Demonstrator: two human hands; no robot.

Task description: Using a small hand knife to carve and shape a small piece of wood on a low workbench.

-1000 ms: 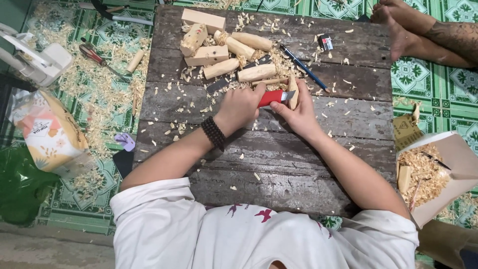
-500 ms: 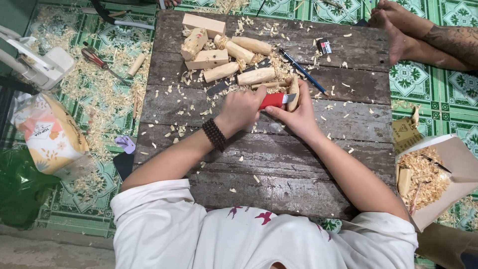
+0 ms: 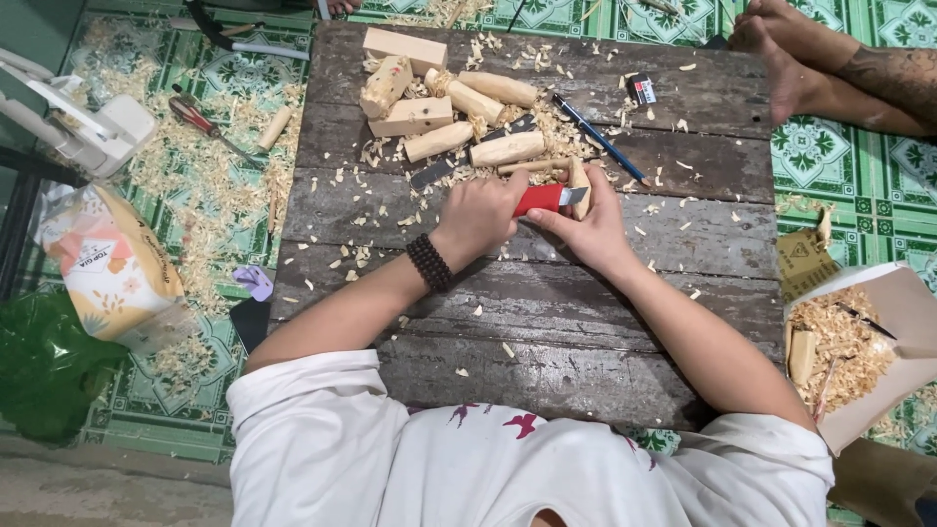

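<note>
My left hand (image 3: 483, 217) grips a red-handled knife (image 3: 543, 198), its short blade pointing right against a small pale wooden piece (image 3: 580, 186). My right hand (image 3: 590, 230) holds that wooden piece, fingers wrapped around it. Both hands rest over the dark wooden board (image 3: 547, 332), in its middle. A black bead bracelet (image 3: 429, 263) sits on my left wrist. Just beyond my hands lies a heap of carved wooden pegs and blocks (image 3: 444, 98) among shavings.
A blue pencil (image 3: 597, 140) and a small dark sharpener-like item (image 3: 640, 90) lie at the board's far right. Another person's bare feet (image 3: 800, 59) are top right. A cardboard box of shavings (image 3: 859, 346) stands right; a printed bag (image 3: 112, 268) and red-handled pliers (image 3: 200, 122) lie left.
Both hands with the knife and wooden piece have shifted slightly; the wooden piece is turned a little in my right hand. The rest has not moved.
</note>
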